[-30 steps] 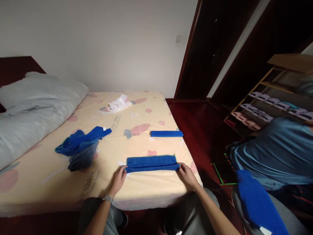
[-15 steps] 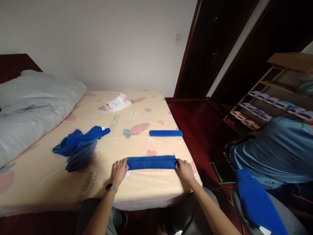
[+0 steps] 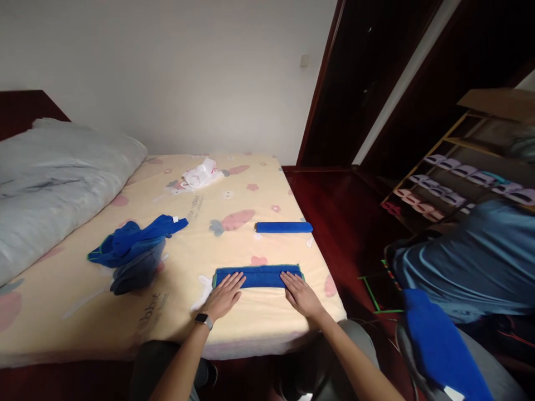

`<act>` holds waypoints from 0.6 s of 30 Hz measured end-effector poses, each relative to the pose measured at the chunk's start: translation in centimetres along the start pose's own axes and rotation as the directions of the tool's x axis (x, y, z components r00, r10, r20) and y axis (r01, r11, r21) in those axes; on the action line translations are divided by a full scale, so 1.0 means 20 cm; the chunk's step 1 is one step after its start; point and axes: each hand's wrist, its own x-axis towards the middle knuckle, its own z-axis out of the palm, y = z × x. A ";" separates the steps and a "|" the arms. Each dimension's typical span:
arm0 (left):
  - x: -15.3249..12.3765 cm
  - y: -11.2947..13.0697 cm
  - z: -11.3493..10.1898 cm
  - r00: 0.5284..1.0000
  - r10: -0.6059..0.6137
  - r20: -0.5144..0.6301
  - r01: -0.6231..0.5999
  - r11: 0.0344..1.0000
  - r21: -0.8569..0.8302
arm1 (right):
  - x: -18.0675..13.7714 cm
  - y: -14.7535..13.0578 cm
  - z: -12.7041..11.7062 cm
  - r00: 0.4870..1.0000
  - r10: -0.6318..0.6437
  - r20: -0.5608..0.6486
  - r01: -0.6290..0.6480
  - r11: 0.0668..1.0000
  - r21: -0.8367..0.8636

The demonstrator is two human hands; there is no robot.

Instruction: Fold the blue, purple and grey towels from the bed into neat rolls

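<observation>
A blue cloth (image 3: pixel 264 277) with green edging lies folded into a long strip near the front edge of the bed. Flat on its left part rests my left hand (image 3: pixel 224 294), fingers stretched out, a watch (image 3: pixel 204 319) on the wrist. My right hand (image 3: pixel 301 294) lies the same way on the cloth's right part, open and palm down. Beyond it sits a narrower folded blue strip (image 3: pixel 284 227) near the bed's right edge. Crumpled blue cloths (image 3: pixel 136 245), one darker, lie to the left.
A white plastic bag (image 3: pixel 202 175) lies farther back on the patterned bed sheet (image 3: pixel 188 312). At left is a grey quilt (image 3: pixel 62 184). To the right stand a shoe rack (image 3: pixel 455 167) and a chair with another blue cloth (image 3: pixel 445 345) over it.
Both hands have let go of the strip's two ends and moved inward onto its top, fingers now flat. The cloth itself stays in about the same place.
</observation>
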 end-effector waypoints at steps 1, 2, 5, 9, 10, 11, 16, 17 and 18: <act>-0.02 -0.03 -0.01 1.000 0.001 0.002 -0.001 1.000 -0.016 | -0.01 0.03 -0.01 1.000 -0.003 -0.001 0.003 1.000 0.020; -0.04 -0.07 -0.01 1.000 -0.004 -0.002 0.004 1.000 -0.029 | -0.02 0.07 -0.02 1.000 0.000 -0.003 0.000 0.999 0.041; -0.11 -0.16 -0.02 0.998 -0.049 -0.027 0.048 0.998 -0.051 | -0.05 0.14 -0.05 0.999 0.048 -0.001 -0.048 0.992 0.114; -0.18 -0.23 -0.01 0.989 -0.123 -0.080 0.111 0.984 -0.140 | -0.07 0.19 -0.07 0.977 0.211 -0.016 -0.200 0.946 0.255; -0.18 -0.25 -0.01 0.983 -0.152 -0.100 0.132 0.974 -0.182 | -0.07 0.20 -0.07 0.965 0.263 -0.021 -0.245 0.924 0.294; -0.18 -0.26 -0.01 0.974 -0.190 -0.123 0.159 0.960 -0.229 | -0.06 0.21 -0.07 0.950 0.312 -0.020 -0.288 0.898 0.332; -0.14 -0.31 -0.04 0.853 -0.491 -0.177 0.361 0.799 -0.481 | 0.01 0.28 -0.11 0.895 0.439 0.076 -0.414 0.757 0.506; -0.12 -0.32 -0.04 0.817 -0.555 -0.155 0.410 0.749 -0.520 | 0.03 0.30 -0.12 0.889 0.447 0.100 -0.428 0.734 0.527; -0.09 -0.33 -0.04 0.784 -0.607 -0.131 0.454 0.704 -0.546 | 0.06 0.31 -0.13 0.879 0.459 0.125 -0.450 0.716 0.534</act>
